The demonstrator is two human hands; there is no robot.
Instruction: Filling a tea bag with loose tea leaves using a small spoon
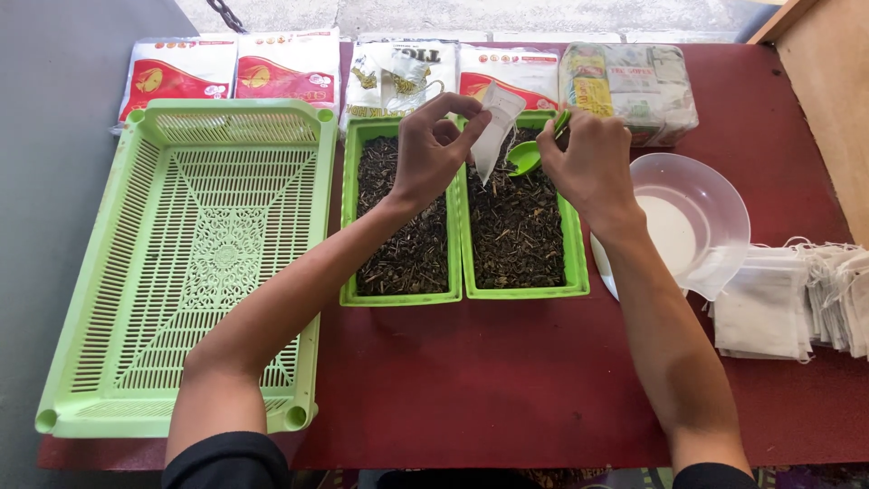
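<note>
The left hand (433, 149) pinches a small white filter bag (494, 127) at its mouth, thumb and fingers closed on the cloth. The right hand (588, 163) grips a green scoop (527, 156) just beside the bag's opening, above the right of two green trays (570, 244) of dark loose tea (514, 222).

If the mouth sags or the scoop tips early, tea would likely spill past the bag, though probably back into the tray.

All this sits on a dark red table (507, 371): sealed packets (290, 63) along its far edge, a slatted green basket (181, 263) at the left edge, a clear bowl (701, 208) and stacked empty bags (787, 303) near the right edge. A grey floor (45, 181) lies beyond.
</note>
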